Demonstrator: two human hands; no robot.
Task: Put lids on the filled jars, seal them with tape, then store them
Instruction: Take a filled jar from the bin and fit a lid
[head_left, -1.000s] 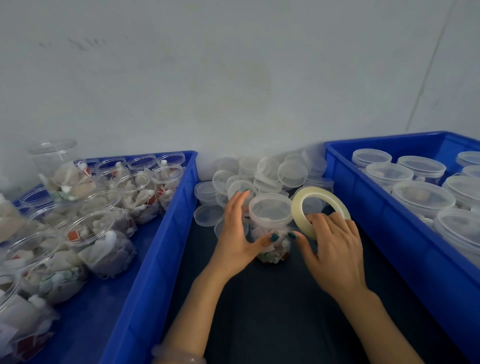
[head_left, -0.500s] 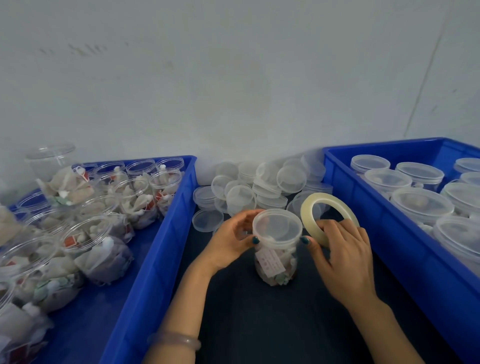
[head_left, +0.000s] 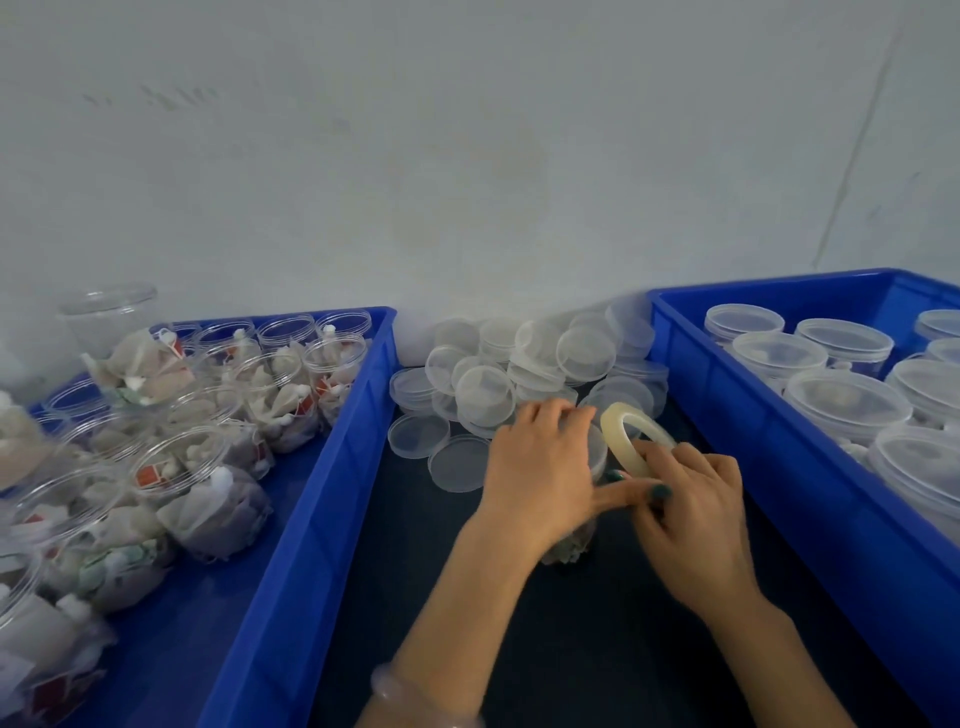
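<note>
I'm watching the left hand (head_left: 540, 467) wrapping over the top of a filled jar (head_left: 570, 545) – fingers curling across its clear lid (head_left: 598, 451), thumb stretching out to the right along the jar's side. The jar is standing upright on the dark table (head_left: 441, 597) in the gap between the two blue bins, and only its lower part and a sliver of lid are showing past the hand.

The right hand (head_left: 691, 514) is gripping a roll of clear tape (head_left: 615, 441), fingers closing round the lower part of the ring and holding it on edge right against the jar's right side. The two thumbs are meeting just below the roll; whether a strip of tape is running onto the jar, I cannot tell.

Behind the hands, a heap of loose lids (head_left: 519, 374) is lying against the wall. The left bin (head_left: 311, 467) is holding open jars (head_left: 192, 467) stuffed with packets, and the right bin (head_left: 779, 467) is holding lidded jars (head_left: 847, 400) – standing close together. A pale bracelet (head_left: 415, 696) is sitting on the left wrist.
</note>
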